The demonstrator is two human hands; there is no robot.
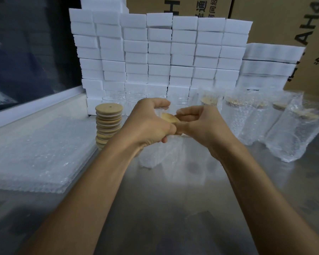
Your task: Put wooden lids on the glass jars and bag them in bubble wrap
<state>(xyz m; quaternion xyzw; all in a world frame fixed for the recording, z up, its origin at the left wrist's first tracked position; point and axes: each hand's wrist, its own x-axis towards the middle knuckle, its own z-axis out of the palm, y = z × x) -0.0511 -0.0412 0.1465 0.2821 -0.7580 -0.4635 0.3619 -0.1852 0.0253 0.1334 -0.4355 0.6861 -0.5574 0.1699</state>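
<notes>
A glass jar with a wooden lid stands inside a bubble-wrap bag on the steel table, in front of me. My left hand grips the bag's top edge on the left of the lid. My right hand pinches the bag's top edge on the right. The jar's glass is mostly hidden by the bag and my hands. A stack of wooden lids stands just left of my left hand. Bare glass jars stand behind it.
Several bagged, lidded jars stand at the right. A pile of flat bubble-wrap bags lies at the left. White foam boxes are stacked along the back, with cardboard cartons behind. The steel table stretches towards me.
</notes>
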